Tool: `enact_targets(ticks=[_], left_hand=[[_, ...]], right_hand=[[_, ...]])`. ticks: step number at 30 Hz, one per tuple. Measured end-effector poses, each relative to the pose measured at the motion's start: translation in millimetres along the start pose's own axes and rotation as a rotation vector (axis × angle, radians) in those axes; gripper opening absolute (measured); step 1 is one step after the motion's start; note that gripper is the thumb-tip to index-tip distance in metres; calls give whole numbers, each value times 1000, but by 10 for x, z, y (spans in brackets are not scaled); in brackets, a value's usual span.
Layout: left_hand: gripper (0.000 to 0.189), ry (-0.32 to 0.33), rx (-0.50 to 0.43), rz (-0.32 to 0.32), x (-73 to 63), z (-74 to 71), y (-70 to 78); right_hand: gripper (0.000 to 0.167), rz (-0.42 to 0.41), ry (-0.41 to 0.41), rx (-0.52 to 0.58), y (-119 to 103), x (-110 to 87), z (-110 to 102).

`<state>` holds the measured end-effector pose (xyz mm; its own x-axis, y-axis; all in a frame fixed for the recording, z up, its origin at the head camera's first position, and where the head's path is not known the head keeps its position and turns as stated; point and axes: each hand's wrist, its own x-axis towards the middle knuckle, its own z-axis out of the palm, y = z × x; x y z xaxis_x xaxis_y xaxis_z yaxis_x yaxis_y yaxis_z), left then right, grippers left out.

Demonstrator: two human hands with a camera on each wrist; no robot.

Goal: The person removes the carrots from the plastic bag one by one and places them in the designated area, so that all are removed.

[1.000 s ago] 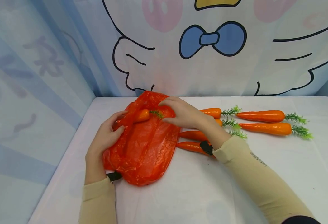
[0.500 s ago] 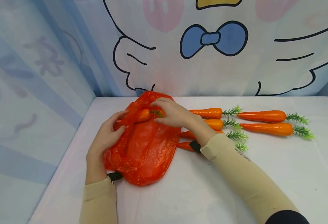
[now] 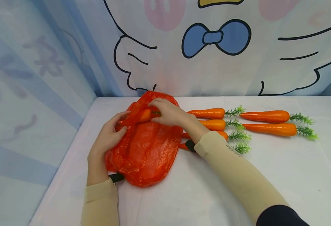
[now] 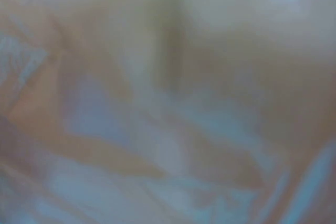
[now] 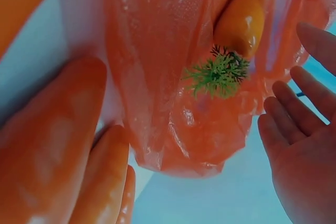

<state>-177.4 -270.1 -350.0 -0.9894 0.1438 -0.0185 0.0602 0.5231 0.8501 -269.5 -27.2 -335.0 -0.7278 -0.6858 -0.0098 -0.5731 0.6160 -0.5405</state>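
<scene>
In the head view an orange-red plastic bag lies on the left part of the white table. My left hand grips the bag's left edge, with the thumb on top and the fingertips tucked behind the plastic. A carrot with a green leafy top lies at the bag's opening, its tip hidden under the film. My right hand reaches over the leafy end from the right, fingers apart. In the right wrist view, the open right hand is beside the carrot's green top, holding nothing. The left wrist view is blurred.
Several carrots lie in a column right of the bag, among them a carrot partly behind my right forearm. Two more, such as the far carrot, lie further right. A printed curtain stands behind the table.
My right hand has moved left over the carrot's leafy end, uncovering more of the table carrots. The left hand and the bag have stayed in place.
</scene>
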Motion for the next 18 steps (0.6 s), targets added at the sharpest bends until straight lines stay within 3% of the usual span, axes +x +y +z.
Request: enact_targets(ticks=[18], left_hand=[[54, -12, -12, -7, 17, 25, -2]], right_hand=[[55, 27, -25, -9, 24, 191, 86]])
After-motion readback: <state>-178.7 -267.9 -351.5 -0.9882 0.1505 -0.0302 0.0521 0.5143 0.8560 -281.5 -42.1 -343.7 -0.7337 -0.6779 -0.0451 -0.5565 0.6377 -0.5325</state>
